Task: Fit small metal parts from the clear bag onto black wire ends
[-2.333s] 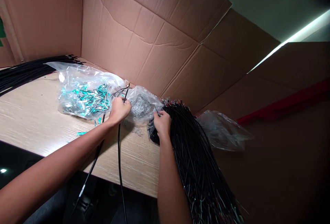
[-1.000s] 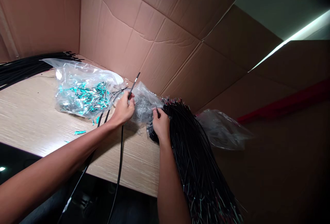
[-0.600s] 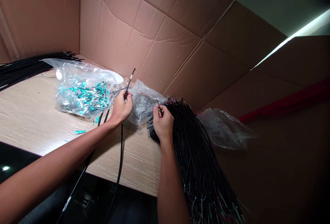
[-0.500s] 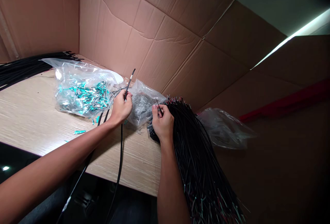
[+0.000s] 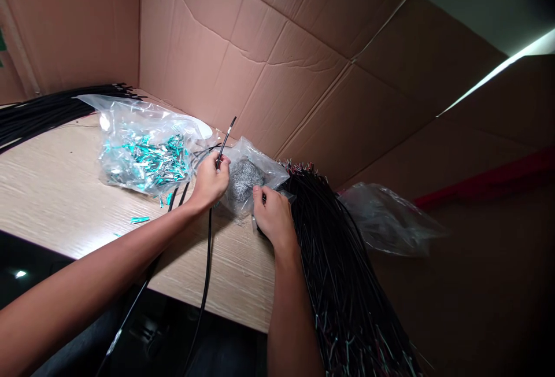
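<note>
My left hand (image 5: pixel 212 177) is closed around a black cable (image 5: pixel 223 144), whose short upper end sticks up with a pale band near the tip. The rest of that cable appears to hang below my hand, past the table edge. My right hand (image 5: pixel 273 212) is pinched at the front of a clear plastic bag (image 5: pixel 271 172). A bit of something dark shows between its fingers, too small to name. Inside this bag lies a tangle of fine silvery wire-like pieces (image 5: pixel 245 180). Just right of my right hand is a thick bundle of black cables (image 5: pixel 342 267) with stripped, coloured ends.
On the left stands a clear bag (image 5: pixel 147 154) of teal and silver strips, with a few loose strips (image 5: pixel 139 220) before it. More black cables (image 5: pixel 65 102) lie at the far left. Cardboard walls (image 5: pixel 208 47) rise behind the wooden table (image 5: pixel 56 192); an crumpled clear bag (image 5: pixel 390 215) sits right.
My right hand has lowered slightly, and the thin dark piece that stuck up from its fingers is now mostly hidden. My left hand still holds the cable. The view has shifted slightly.
</note>
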Demonstrator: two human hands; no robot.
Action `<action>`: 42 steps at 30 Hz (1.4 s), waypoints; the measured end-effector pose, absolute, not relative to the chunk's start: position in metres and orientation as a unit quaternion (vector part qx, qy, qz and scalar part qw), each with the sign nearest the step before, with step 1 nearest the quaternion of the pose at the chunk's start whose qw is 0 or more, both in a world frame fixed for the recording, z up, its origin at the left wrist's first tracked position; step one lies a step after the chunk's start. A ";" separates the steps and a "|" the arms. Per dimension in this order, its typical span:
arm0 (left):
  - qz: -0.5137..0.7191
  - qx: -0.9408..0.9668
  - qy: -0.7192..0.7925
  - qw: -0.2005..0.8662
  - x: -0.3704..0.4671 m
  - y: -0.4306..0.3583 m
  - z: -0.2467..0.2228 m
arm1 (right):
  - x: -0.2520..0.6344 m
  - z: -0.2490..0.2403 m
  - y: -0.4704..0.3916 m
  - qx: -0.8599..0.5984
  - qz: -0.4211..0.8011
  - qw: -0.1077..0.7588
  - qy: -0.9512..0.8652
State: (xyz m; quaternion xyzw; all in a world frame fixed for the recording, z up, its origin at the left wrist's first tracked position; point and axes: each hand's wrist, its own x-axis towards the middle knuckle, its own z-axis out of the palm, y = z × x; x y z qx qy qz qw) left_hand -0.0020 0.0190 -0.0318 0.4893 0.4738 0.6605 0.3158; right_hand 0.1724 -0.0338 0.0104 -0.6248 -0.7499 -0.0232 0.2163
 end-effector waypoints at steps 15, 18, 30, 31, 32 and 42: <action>0.648 0.508 0.480 0.301 -0.002 0.015 -0.027 | 0.161 -0.002 -0.035 -0.663 -0.014 0.144 -0.735; 0.647 0.502 0.483 0.311 -0.002 0.015 -0.027 | 0.164 -0.011 -0.029 -0.635 -0.017 0.170 -0.754; 0.667 0.484 0.418 0.382 -0.004 0.001 -0.013 | 0.156 -0.013 -0.024 -0.633 0.034 0.241 -0.735; 0.668 0.481 0.401 0.403 -0.004 0.001 -0.011 | 0.157 -0.013 -0.023 -0.634 0.034 0.244 -0.733; 0.667 0.474 0.383 0.428 -0.003 0.001 -0.010 | 0.157 -0.012 -0.023 -0.635 0.034 0.249 -0.731; 0.628 0.426 0.349 0.550 -0.008 0.001 0.002 | 0.174 -0.003 -0.021 -0.647 0.038 0.342 -0.680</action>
